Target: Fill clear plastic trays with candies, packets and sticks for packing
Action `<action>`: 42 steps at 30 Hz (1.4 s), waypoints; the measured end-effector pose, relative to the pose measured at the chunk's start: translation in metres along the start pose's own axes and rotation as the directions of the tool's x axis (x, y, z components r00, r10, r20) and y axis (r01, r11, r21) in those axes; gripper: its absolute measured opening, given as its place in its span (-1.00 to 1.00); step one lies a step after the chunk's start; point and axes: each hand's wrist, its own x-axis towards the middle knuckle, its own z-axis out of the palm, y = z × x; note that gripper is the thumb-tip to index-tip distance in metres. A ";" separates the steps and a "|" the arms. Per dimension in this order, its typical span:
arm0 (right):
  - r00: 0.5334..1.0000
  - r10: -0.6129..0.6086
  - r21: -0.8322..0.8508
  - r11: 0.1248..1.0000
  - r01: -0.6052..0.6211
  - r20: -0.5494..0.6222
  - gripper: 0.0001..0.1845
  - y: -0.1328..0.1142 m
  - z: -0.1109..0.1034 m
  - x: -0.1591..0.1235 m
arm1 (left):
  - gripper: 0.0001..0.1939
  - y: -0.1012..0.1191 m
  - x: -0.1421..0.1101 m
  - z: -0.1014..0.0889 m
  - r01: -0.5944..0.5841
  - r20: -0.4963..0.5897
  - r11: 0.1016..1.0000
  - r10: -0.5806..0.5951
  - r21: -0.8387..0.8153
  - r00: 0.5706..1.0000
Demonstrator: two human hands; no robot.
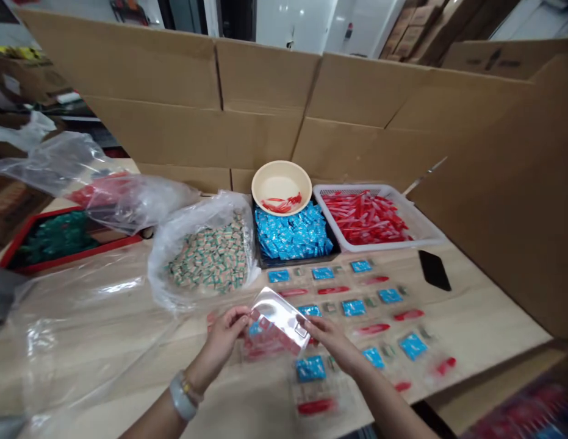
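Clear plastic pack [279, 320] at lower centre of the frame, tilted above the tabletop, with red and blue contents showing through its lower part. Left hand [224, 341] at the pack's left edge, fingers closed and gripping the plastic. Right hand [332, 341] at the opposite edge, fingers together and gripping the rim. Pale bangle [183, 396] and thin gold bracelet [192, 388] on the left wrist.

Just right of the hands, rows of blue sachets [354, 308] and red sticks [407, 314] laid out across a pale wooden table [485, 317]. Black phone [434, 270] on the table, right of the rows. Toward upper centre, a cream bowl [281, 187] holding a few red pieces, above a black tray [293, 259] heaped with more blue sachets. Beside them on the right, a white basket [375, 241] packed with red sticks. Left of the tray, a clear bag [196, 256] full of green-and-cream packets. Farther left, a red-rimmed tray [105, 247] of green items, a crumpled plastic bag [132, 201] and a clear plastic sheet [82, 329]. Cardboard wall [265, 110] along the table's far edge.
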 end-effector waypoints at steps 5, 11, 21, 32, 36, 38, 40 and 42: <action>0.989 0.149 0.204 0.968 -0.144 -0.012 -0.57 0.045 -0.036 0.021 | -0.60 -0.056 -0.003 0.059 0.060 -0.206 0.943 -0.133 -0.328 0.970; 0.984 -0.003 -0.226 0.973 -0.038 -0.180 -0.67 0.037 -0.066 0.095 | -0.68 -0.062 0.050 0.099 0.023 -0.380 0.976 0.063 0.216 0.923; 0.961 -0.135 -0.710 0.700 -0.080 -0.241 -0.83 0.023 -0.051 0.159 | -0.66 -0.049 0.113 0.079 0.132 -0.305 0.717 0.117 0.684 0.945; 0.958 -0.245 -0.878 0.478 -0.012 -0.147 -0.68 0.018 -0.043 0.151 | -0.60 -0.050 0.110 0.090 0.143 -0.283 0.585 0.155 0.798 0.947; 0.950 -0.312 -0.867 0.468 0.170 0.018 -0.69 0.017 -0.042 0.128 | -0.55 -0.043 0.081 0.087 0.056 -0.278 0.602 0.283 0.797 0.918; 0.935 -0.337 -0.785 0.546 0.293 0.114 -0.67 0.021 -0.033 0.116 | -0.60 -0.046 0.054 0.062 -0.045 -0.247 0.603 0.392 0.796 0.886; 0.916 -0.359 -0.634 0.670 0.385 0.177 -0.71 0.026 -0.015 0.104 | -0.65 -0.055 0.019 0.018 -0.096 -0.253 0.586 0.484 0.804 0.838; 0.899 -0.358 -0.483 0.758 0.438 0.254 -0.75 0.029 0.016 0.087 | -0.68 -0.067 -0.021 -0.041 -0.009 -0.338 0.566 0.505 0.824 0.794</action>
